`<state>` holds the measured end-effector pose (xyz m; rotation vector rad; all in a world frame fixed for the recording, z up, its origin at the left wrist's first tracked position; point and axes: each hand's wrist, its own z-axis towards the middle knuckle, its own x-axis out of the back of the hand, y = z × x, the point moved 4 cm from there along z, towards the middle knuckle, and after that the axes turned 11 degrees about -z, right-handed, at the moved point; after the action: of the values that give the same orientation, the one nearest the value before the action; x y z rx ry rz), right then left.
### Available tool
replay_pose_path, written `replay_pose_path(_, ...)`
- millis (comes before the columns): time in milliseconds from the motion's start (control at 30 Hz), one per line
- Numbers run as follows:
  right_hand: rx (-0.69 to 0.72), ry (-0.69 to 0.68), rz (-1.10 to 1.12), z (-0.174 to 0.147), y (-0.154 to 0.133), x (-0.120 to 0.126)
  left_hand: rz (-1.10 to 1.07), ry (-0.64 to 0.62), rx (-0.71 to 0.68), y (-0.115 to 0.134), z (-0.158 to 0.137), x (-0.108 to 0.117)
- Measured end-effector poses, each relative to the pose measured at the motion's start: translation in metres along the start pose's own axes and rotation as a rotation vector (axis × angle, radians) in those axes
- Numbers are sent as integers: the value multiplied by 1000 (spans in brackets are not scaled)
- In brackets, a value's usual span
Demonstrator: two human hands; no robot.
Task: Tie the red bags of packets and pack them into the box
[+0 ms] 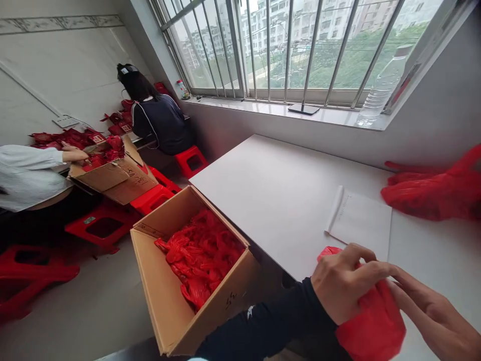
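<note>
At the lower right, over the white table's near edge, my left hand point(343, 283) is closed around a red plastic bag point(379, 321), whose body hangs down below the fingers. My right hand point(428, 301) comes in from the right and presses its fingertips against the bag's gathered part, meeting the left fingers there. Whatever the bag holds cannot be seen. Beside my left arm stands an open cardboard box point(221, 301) with a heap of red plastic bags point(206, 250) in it. A white notepad point(361, 218) lies just beyond my hands.
The white table point(270, 185) runs along the wall under a barred window. More red bags point(436, 193) lie at its right end. A plastic bottle point(383, 90) and a phone point(303, 109) are on the sill. Two people sit at left, near another box point(112, 175) and red stools point(101, 223).
</note>
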<state>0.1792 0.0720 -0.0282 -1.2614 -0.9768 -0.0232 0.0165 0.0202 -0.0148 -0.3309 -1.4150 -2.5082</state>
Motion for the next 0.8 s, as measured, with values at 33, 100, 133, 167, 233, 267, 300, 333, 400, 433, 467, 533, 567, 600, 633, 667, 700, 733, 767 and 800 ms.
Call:
replay_pose_path(33, -37, -38, 53, 2, -7, -1, -16, 18, -12, 1, 1, 5)
replay_pose_path(100, -67, -73, 130, 7, -23, -1, -62, 40, -12, 2, 7, 15)
replay_pose_path(133, -60, -53, 128, 9, -32, 1, -83, 38, -3, 1, 10, 19)
replay_pose_path(167, -50, -20, 109, 12, -40, 3, -99, 34, 9, 0, 14, 23)
replay_pose_path(233, -38, 58, 45, 15, -52, 7, -127, 16, 29, -3, 21, 28)
replay_pose_path(267, -34, 91, 12, 16, -57, 9, -141, 9, 37, -4, 24, 30)
replay_pose_path(300, -30, 118, -20, 16, -62, 10, -153, 3, 44, -4, 25, 32)
replay_pose_path(333, -24, 137, -50, 15, -66, 11, -164, -2, 49, -3, 27, 34)
replay_pose_path(400, -8, 175, -102, 14, -73, 12, -179, -20, 55, 0, 27, 36)
replay_pose_path(433, -1, 191, -124, 13, -75, 13, -183, -24, 56, 2, 28, 37)
replay_pose_path(467, 3, 205, -141, 13, -77, 14, -187, -25, 55, 3, 28, 39)
replay_pose_path(533, 0, 223, -154, 14, -78, 15, -199, -26, 51, 4, 28, 40)
replay_pose_path(567, -2, 231, -151, 15, -78, 16, -203, -26, 49, 4, 28, 40)
replay_pose_path(600, -1, 240, -143, 15, -78, 17, -202, -24, 50, 3, 28, 40)
replay_pose_path(633, 1, 252, -126, 16, -77, 17, -192, -21, 52, 2, 28, 39)
replay_pose_path(667, 1, 260, -95, 17, -75, 17, -175, -13, 54, 1, 27, 37)
replay_pose_path(700, -9, 253, -50, 18, -73, 16, -152, 3, 58, -1, 27, 35)
replay_pose_path(733, -28, 230, 7, 19, -70, 14, -128, 29, 61, -3, 26, 33)
replay_pose_path(767, -56, 189, 69, 19, -66, 11, -106, 61, 59, -5, 25, 31)
replay_pose_path(800, -85, 139, 128, 20, -62, 7, -90, 96, 48, -7, 25, 28)
